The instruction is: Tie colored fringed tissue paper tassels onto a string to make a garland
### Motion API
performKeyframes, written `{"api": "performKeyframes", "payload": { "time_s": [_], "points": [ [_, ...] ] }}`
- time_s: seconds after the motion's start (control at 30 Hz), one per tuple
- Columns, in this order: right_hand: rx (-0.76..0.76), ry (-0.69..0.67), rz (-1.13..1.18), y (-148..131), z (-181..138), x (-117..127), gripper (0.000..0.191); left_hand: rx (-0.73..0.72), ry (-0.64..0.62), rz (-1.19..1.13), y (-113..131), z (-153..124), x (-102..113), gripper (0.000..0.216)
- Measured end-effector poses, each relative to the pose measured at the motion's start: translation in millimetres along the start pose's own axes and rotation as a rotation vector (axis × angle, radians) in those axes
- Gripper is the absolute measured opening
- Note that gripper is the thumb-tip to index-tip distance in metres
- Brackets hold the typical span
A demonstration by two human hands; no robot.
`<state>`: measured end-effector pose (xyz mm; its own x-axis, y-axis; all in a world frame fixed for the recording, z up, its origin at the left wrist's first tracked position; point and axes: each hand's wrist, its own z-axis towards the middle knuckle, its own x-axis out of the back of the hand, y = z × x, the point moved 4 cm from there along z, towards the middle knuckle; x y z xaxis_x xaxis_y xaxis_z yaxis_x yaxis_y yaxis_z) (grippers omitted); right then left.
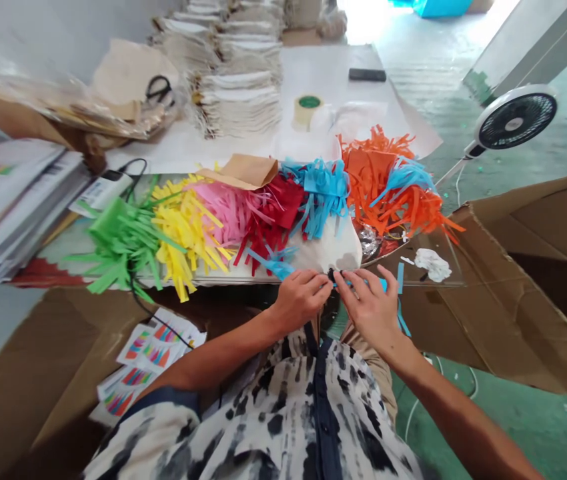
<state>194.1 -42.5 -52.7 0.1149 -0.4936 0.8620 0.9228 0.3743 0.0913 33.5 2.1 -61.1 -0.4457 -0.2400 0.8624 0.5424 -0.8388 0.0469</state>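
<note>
At the table's front edge my left hand (301, 299) is closed in a pinch on a blue fringed paper tassel (278, 268). Opposite it, my right hand (371, 303) pinches the same tassel with its thumb and first fingers, the other fingers lifted. Blue strips stick out on both sides of the hands. Between the fingertips is a small black piece (332, 274); its kind cannot be made out. Just behind lie fringed bundles: green (126, 237), yellow (183, 233), pink (226, 213), dark red (273, 217), blue (323, 190) and orange (371, 177).
Stacked pale bundles (241, 100) stand at the back, near a tape roll (307, 112) and black scissors (158, 89). Printed packs (28, 207) fill the left side. A fan (516, 120) and an open cardboard box (528, 287) are at the right. Crumpled white tissue (432, 265) lies near my right hand.
</note>
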Motion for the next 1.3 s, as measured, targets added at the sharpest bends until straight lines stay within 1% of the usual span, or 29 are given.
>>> {"api": "performKeyframes", "payload": {
  "time_s": [0.07, 0.13, 0.2, 0.27, 0.33, 0.37, 0.43, 0.47, 0.5, 0.57, 0.67, 0.77, 0.83, 0.9, 0.97, 1.0, 1.1, 1.17, 1.23, 1.3],
  "points": [
    [-0.003, 0.032, -0.002, -4.5, 0.1, 8.0, 0.033, 0.014, 0.035, -0.007, 5.8, 3.1, 7.7, 0.017],
    [0.006, 0.067, 0.0, -4.5, 3.3, 18.7, 0.031, 0.068, 0.043, -0.06, 10.9, 7.5, 17.3, 0.018],
    [0.028, 0.115, -0.002, -0.2, 7.8, 31.3, 0.031, 0.21, 0.024, -0.209, 11.4, 12.3, 27.2, 0.021],
    [0.051, 0.191, -0.013, 6.4, 11.4, 45.1, 0.036, 0.44, -0.011, -0.506, 6.5, 15.6, 34.1, 0.027],
    [0.072, 0.245, -0.023, 12.3, 12.9, 56.8, 0.045, 0.677, -0.081, -0.95, 1.7, 17.1, 34.8, 0.036],
    [0.075, 0.259, -0.019, 14.4, 12.9, 61.5, 0.048, 0.767, -0.132, -1.197, 1.4, 17.8, 33.7, 0.04],
    [0.062, 0.265, 0.02, 16.8, 12.1, 68.6, 0.053, 0.883, -0.253, -1.641, 4.5, 19.2, 32.0, 0.044],
    [0.047, 0.262, 0.045, 17.1, 11.6, 71.1, 0.054, 0.93, -0.298, -1.807, 6.3, 19.4, 31.8, 0.044],
    [0.035, 0.265, 0.067, 16.6, 11.2, 73.5, 0.054, 0.976, -0.323, -1.931, 7.7, 19.3, 31.8, 0.043],
    [0.033, 0.291, 0.083, 14.3, 10.7, 77.7, 0.053, 1.06, -0.328, -2.067, 9.7, 18.3, 32.0, 0.042],
    [0.057, 0.339, 0.071, 11.7, 11.3, 81.5, 0.053, 1.101, -0.307, -2.099, 12.5, 17.8, 33.2, 0.042],
    [0.049, 0.324, 0.048, 12.8, 14.2, 79.9, 0.051, 1.121, -0.271, -2.068, 13.0, 17.2, 34.7, 0.042],
    [0.036, 0.315, 0.026, 13.0, 17.8, 78.7, 0.044, 1.116, -0.256, -2.05, 12.2, 16.7, 34.3, 0.042],
    [0.006, 0.32, 0.056, 12.2, 23.6, 78.9, 0.03, 1.107, -0.255, -2.029, 10.8, 16.0, 32.1, 0.042],
    [-0.072, 0.308, 0.182, 12.2, 31.4, 78.8, 0.013, 1.107, -0.235, -1.973, 7.6, 15.9, 28.8, 0.042],
    [-0.136, 0.287, 0.278, 13.1, 35.5, 77.6, 0.008, 1.098, -0.204, -1.924, 5.1, 16.7, 27.7, 0.041],
    [-0.379, 0.187, 0.636, 18.1, 44.5, 67.5, 0.016, 1.03, -0.054, -1.761, -4.3, 22.5, 28.2, 0.041],
    [-0.516, 0.133, 0.844, 21.1, 46.7, 57.9, 0.018, 1.002, 0.008, -1.702, -8.9, 26.7, 29.3, 0.041],
    [-0.59, 0.105, 0.97, 22.4, 46.9, 49.7, 0.018, 1.004, 0.006, -1.699, -11.3, 29.4, 28.8, 0.046],
    [-0.62, 0.096, 1.01, 22.5, 46.2, 44.8, 0.018, 1.014, -0.014, -1.717, -12.9, 30.9, 27.8, 0.05]
  ]
}}
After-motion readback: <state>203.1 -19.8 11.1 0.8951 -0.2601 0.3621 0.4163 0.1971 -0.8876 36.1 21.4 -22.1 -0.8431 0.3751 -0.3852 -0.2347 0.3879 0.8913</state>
